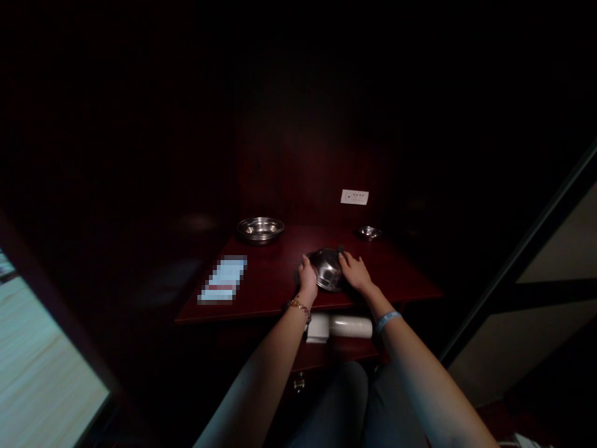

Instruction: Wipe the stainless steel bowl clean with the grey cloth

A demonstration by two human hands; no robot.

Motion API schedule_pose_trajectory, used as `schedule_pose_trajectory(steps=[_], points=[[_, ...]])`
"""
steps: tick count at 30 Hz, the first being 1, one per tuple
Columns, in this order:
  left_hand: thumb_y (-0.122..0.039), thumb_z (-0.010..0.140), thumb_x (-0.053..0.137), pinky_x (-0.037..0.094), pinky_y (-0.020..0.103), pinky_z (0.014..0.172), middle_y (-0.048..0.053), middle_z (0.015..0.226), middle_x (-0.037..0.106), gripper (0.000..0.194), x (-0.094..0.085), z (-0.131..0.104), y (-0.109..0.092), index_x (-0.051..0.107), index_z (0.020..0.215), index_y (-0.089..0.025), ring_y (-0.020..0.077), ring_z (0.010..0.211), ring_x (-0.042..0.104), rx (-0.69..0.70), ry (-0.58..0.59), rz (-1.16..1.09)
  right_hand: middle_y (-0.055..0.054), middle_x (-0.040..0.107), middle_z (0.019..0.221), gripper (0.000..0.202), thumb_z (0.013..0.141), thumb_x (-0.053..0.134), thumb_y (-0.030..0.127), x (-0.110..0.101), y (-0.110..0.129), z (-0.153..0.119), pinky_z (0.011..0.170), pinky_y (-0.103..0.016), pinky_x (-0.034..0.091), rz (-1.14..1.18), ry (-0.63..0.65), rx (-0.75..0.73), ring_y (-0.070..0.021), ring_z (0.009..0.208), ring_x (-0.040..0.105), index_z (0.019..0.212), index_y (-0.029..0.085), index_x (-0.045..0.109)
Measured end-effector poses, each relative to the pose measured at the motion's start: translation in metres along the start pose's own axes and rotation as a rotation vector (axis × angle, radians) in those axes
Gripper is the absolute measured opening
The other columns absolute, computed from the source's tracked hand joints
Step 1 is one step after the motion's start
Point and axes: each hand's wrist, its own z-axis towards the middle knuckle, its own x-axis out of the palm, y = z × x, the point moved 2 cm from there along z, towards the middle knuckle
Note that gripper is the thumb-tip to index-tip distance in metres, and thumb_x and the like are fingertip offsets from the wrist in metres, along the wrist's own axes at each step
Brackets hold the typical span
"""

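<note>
A shiny metal bowl is tilted near the front of the dark red shelf, with its rounded outside facing up. My left hand grips its left rim, the thumb on the outer side. On the right of the bowl, my right hand presses a small dark pad against the metal. Most of that pad is hidden under my fingers, and its material is hard to make out in the dim light.
A stack of wider metal bowls stands at the back left of the shelf; a small metal bowl sits back right. A blurred-out pale sheet lies left. Underneath are a white box and a white roll. A socket plate is behind.
</note>
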Motion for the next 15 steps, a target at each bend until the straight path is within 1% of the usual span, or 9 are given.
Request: schedule_pose_trajectory(steps=[2, 4, 6, 9, 12, 15], points=[[-0.065, 0.08, 0.052, 0.046, 0.027, 0.062, 0.002, 0.066, 0.059, 0.048, 0.0, 0.001, 0.001, 0.055, 0.075, -0.018, 0.0152, 0.063, 0.059, -0.011, -0.009, 0.004, -0.014, 0.065, 0.124, 0.054, 0.099, 0.023, 0.047, 0.002, -0.001, -0.009, 0.112, -0.044, 0.028, 0.02, -0.05, 0.021, -0.0229, 0.118, 0.059, 0.134, 0.015, 0.05], [-0.065, 0.081, 0.052, 0.044, 0.026, 0.058, 0.0, 0.06, 0.055, 0.048, 0.0, 0.002, 0.0, 0.053, 0.071, -0.018, 0.0139, 0.058, 0.056, -0.01, -0.017, 0.022, -0.015, 0.065, 0.123, 0.057, 0.099, 0.022, 0.049, 0.004, -0.001, -0.018, 0.107, -0.042, 0.035, 0.04, -0.087, 0.066, -0.0249, 0.116, 0.061, 0.134, 0.014, 0.05], [-0.065, 0.081, 0.051, 0.04, 0.024, 0.053, -0.003, 0.053, 0.048, 0.049, -0.001, 0.002, 0.0, 0.049, 0.065, -0.019, 0.0115, 0.051, 0.049, 0.009, -0.026, 0.044, -0.015, 0.067, 0.119, 0.06, 0.098, 0.02, 0.051, 0.007, 0.0, -0.028, 0.099, -0.041, 0.042, 0.063, -0.108, 0.121, -0.0262, 0.11, 0.064, 0.137, 0.015, 0.048], [-0.063, 0.082, 0.051, 0.033, 0.022, 0.048, -0.006, 0.048, 0.039, 0.051, -0.001, 0.001, -0.001, 0.042, 0.057, -0.02, 0.0087, 0.044, 0.038, 0.038, -0.04, 0.081, -0.016, 0.067, 0.116, 0.062, 0.098, 0.017, 0.052, 0.009, 0.005, -0.041, 0.09, -0.041, 0.047, 0.086, -0.125, 0.169, -0.0277, 0.104, 0.066, 0.142, 0.015, 0.041], [-0.062, 0.083, 0.049, 0.033, 0.022, 0.048, -0.004, 0.05, 0.043, 0.05, 0.0, 0.0, -0.003, 0.045, 0.057, -0.02, 0.0093, 0.045, 0.041, 0.052, -0.033, 0.115, -0.018, 0.067, 0.117, 0.064, 0.097, 0.016, 0.053, 0.009, 0.01, -0.05, 0.087, -0.042, 0.049, 0.1, -0.143, 0.185, -0.0295, 0.104, 0.066, 0.146, 0.016, 0.037], [-0.062, 0.084, 0.049, 0.033, 0.023, 0.048, -0.002, 0.051, 0.046, 0.051, 0.001, -0.002, -0.005, 0.048, 0.057, -0.019, 0.0107, 0.047, 0.045, 0.062, -0.022, 0.131, -0.02, 0.065, 0.12, 0.066, 0.097, 0.017, 0.053, 0.006, 0.016, -0.058, 0.089, -0.043, 0.048, 0.104, -0.156, 0.185, -0.0312, 0.108, 0.064, 0.146, 0.013, 0.036]])
